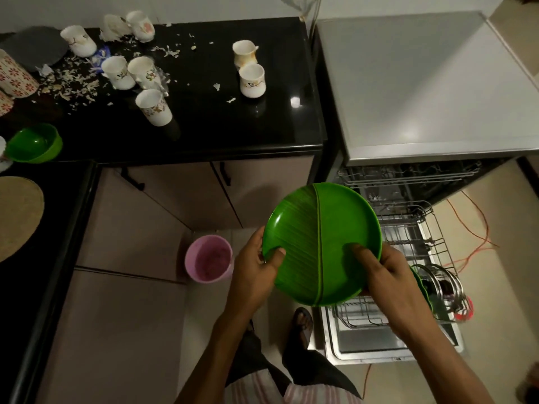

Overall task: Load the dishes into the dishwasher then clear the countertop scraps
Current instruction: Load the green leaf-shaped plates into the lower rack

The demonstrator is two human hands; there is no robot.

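Two green plates overlap in front of me, above the floor beside the open dishwasher. My left hand (256, 266) grips the ribbed left plate (294, 237) at its lower left rim, thumb on top. My right hand (385, 275) holds the smoother right plate (347, 217) at its lower right rim, thumb on its face. The dishwasher's lower rack (408, 237) is pulled out to the right, with a green dish (423, 287) and steel vessels (446, 284) at its near right end. Several white cups (252, 80) and scattered white scraps (73, 83) lie on the black countertop (204, 126).
A green bowl (33, 142) sits at the counter's left edge, next to a patterned tin (14, 75). A pink bin (208, 262) stands on the floor by the cabinets. An orange cable (478, 228) runs over the floor right of the dishwasher. My sandalled foot (302, 319) is beside the door.
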